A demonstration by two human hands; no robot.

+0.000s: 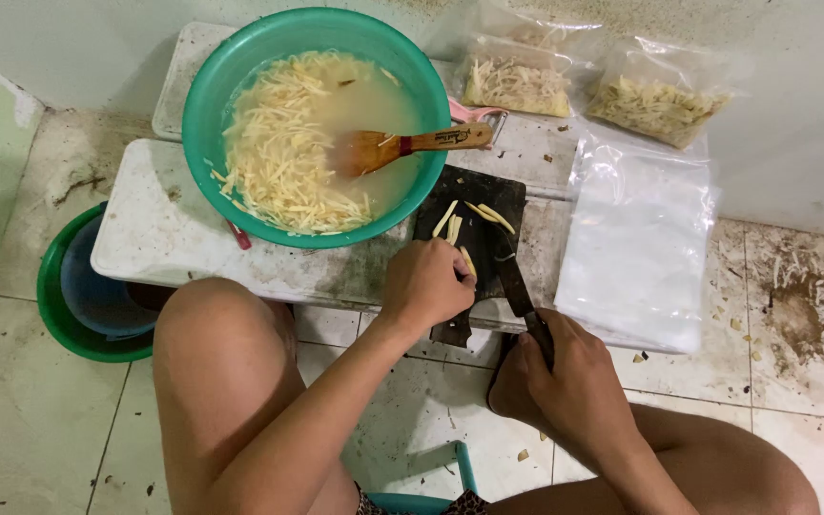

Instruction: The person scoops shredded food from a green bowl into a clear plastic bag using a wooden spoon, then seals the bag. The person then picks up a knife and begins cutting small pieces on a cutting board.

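Bare-skinned and curled, the person's left hand point(426, 283) presses down on a pale strip of cut vegetable at the near edge of a dark cutting board point(469, 195). At five o'clock from it, the right hand point(565, 381) is closed around the handle of a knife point(514, 281), whose dark blade lies across the board just beside the left fingers. A few pale strips point(474, 217) lie loose on the board at twelve o'clock from the left hand. The board rests on a low white slab point(159, 229) above a tiled floor. At ten o'clock stands a green basin point(240, 57) of cloudy water and shredded strips, with a wooden spoon point(412, 145) lying in it. At two o'clock lies a stack of empty clear bags point(636, 248), and beyond it two filled bags point(655, 105). A green bucket point(54, 315) sits on the floor at nine o'clock.
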